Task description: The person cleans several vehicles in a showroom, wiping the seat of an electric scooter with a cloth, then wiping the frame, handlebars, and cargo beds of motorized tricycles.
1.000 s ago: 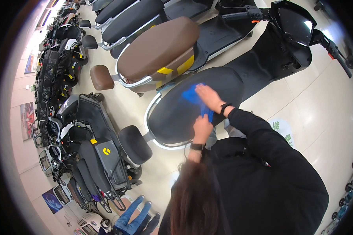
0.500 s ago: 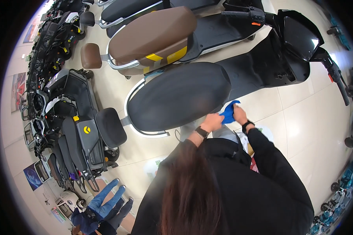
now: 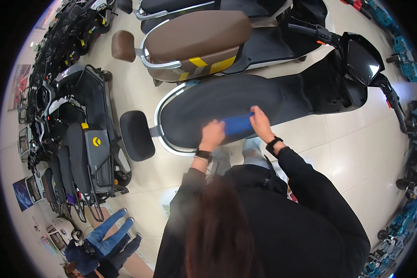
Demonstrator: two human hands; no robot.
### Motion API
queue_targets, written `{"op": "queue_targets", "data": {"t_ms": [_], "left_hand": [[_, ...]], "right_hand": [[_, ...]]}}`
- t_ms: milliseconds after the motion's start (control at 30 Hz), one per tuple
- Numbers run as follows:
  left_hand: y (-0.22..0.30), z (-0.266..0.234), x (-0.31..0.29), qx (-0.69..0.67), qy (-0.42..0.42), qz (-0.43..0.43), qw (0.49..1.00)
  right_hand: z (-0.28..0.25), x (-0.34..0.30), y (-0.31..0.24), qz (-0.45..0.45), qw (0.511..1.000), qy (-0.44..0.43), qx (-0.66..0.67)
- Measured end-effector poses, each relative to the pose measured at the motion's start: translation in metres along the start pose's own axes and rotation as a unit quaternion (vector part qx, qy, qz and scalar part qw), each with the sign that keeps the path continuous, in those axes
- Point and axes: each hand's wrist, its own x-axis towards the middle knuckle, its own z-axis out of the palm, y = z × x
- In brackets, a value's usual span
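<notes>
Cloth [image 3: 236,124], blue and blurred, is stretched between left hand [image 3: 213,134] and right hand [image 3: 261,124], over the near side of the black seat [image 3: 199,99]; whether it touches is unclear. Each hand's fingers are curled closed on one end. Work looks under way, not finished; the black seat's even surface does not show how much is left. Left of it stands a backrest [image 3: 137,135]; beyond it, a brown seat [image 3: 199,37].

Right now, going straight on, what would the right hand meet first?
The right hand would likely meet the black seat first; depth is unclear. If it clears that, the brown scooter.
</notes>
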Motion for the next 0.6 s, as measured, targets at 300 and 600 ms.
{"op": "queue_targets", "data": {"t_ms": [300, 600], "left_hand": [[-0.114, -0.01, -0.114, 0.032, 0.131, -0.187, 0.973], [-0.148, -0.017, -0.204, -0.018, 0.053, -0.35, 0.935]], "right_hand": [[0.13, -0.01, -0.117, -0.149, 0.98, -0.118, -0.055], [0.176, -0.038, -0.176, -0.29, 0.903, -0.315, 0.019]]}}
